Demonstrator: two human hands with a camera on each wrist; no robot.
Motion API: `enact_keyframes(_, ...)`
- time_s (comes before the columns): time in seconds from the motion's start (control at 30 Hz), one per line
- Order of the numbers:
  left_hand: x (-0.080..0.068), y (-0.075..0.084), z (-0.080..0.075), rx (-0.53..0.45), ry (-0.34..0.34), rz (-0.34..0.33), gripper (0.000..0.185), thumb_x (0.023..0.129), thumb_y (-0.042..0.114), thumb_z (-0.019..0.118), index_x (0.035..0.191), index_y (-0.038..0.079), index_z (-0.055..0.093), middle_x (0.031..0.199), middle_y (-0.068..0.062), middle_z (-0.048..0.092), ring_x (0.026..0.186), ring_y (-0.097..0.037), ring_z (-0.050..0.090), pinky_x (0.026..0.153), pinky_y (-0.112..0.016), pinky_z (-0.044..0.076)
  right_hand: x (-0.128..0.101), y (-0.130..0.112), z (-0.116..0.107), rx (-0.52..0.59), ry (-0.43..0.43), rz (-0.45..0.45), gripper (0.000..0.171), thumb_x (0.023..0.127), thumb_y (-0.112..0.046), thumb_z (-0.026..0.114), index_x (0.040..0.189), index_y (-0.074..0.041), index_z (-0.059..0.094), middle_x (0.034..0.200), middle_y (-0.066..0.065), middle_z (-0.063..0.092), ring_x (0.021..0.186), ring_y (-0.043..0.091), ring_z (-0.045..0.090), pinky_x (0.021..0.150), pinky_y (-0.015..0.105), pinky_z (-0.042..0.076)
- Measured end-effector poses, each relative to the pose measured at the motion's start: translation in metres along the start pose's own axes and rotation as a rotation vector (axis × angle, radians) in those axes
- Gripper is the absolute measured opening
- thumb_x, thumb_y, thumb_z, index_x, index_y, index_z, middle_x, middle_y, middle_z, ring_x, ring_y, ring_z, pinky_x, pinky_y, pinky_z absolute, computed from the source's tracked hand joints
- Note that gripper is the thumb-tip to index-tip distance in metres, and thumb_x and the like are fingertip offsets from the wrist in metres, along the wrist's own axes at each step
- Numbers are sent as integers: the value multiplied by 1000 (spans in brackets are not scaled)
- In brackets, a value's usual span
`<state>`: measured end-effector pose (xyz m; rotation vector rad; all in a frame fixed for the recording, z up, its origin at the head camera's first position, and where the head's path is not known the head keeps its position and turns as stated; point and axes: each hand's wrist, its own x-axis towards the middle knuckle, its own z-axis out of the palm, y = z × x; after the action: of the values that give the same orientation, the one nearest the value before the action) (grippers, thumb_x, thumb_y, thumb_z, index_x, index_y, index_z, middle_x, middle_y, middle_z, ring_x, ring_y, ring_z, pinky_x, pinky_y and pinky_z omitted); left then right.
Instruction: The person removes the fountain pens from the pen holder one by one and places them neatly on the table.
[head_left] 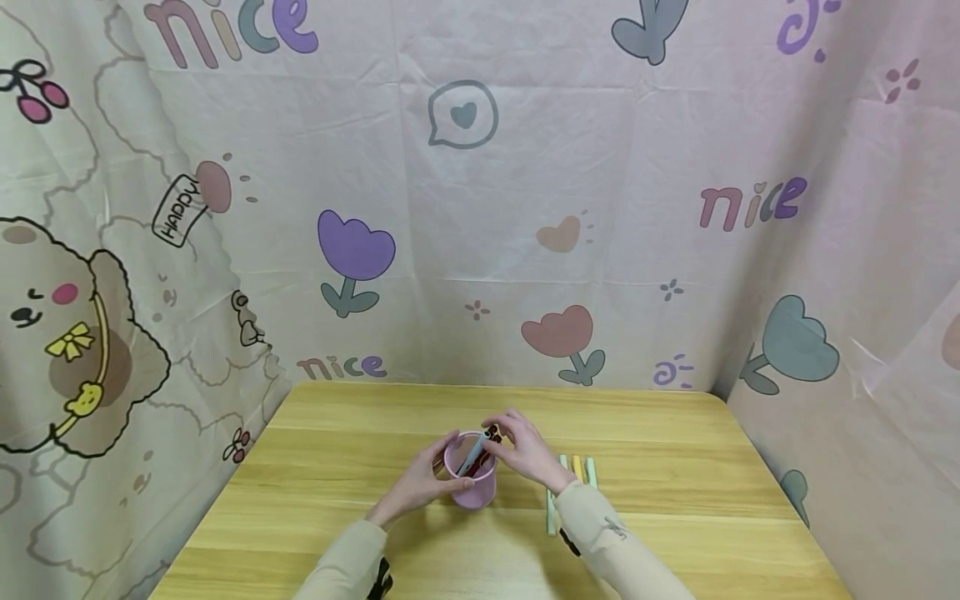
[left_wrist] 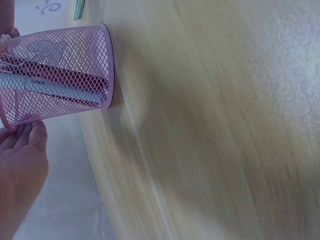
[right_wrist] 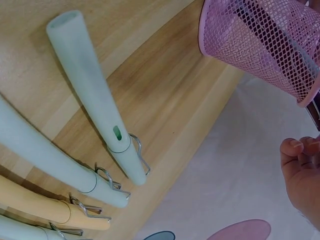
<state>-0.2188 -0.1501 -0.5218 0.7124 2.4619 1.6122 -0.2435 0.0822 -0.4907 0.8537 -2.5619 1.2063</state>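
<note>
Overhead, a pink mesh pen cup [head_left: 471, 482] is seen near the middle of the tabletop [head_left: 675, 433], steadied by the left hand [head_left: 420, 483] with straight fingers against its wall. A blue-grey pen [head_left: 472, 454] is pinched by the right hand [head_left: 525, 454] above the rim; cup and pen are judged light and stiff, the barrel being the natural hold. From the left wrist, relaxed fingertips [left_wrist: 30, 132] touch the mesh. From the right wrist, pastel pens [right_wrist: 95, 100] lie alongside, their ends cut off; the pinch itself is hidden.

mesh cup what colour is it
Pink; the mesh cup shows best in the right wrist view.
</note>
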Motion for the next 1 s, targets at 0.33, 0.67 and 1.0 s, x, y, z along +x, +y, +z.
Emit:
enact_keyframes(0.33, 0, -1, 0, 3, 4, 1, 91, 87, 20, 80, 153, -12, 26, 153, -34, 40, 140, -50, 43, 119, -59, 38, 2, 1, 2, -7, -26, 13, 27, 92, -17, 72, 118, -11, 69, 104, 2, 61, 99, 14, 58, 90, 29, 54)
enact_keyframes(0.67, 0, -1, 0, -8, -3, 7, 91, 87, 19, 79, 153, -12, 25, 154, -34, 39, 141, -50, 42, 119, -59, 36, 2, 0, 4, -8, -21, -16, 18, 93, -13, 71, 111, -10, 71, 102, 3, 60, 100, 19, 61, 93, 39, 57)
enact_keyframes(1.0, 0, -1, -1, -12, -4, 14, 91, 88, 19, 79, 153, -13, 25, 153, -34, 39, 141, -50, 42, 119, -59, 36, 3, -3, 5, 24, -7, -5, 15, 92, -7, 70, 107, -6, 71, 98, 3, 56, 99, 20, 61, 96, 43, 58)
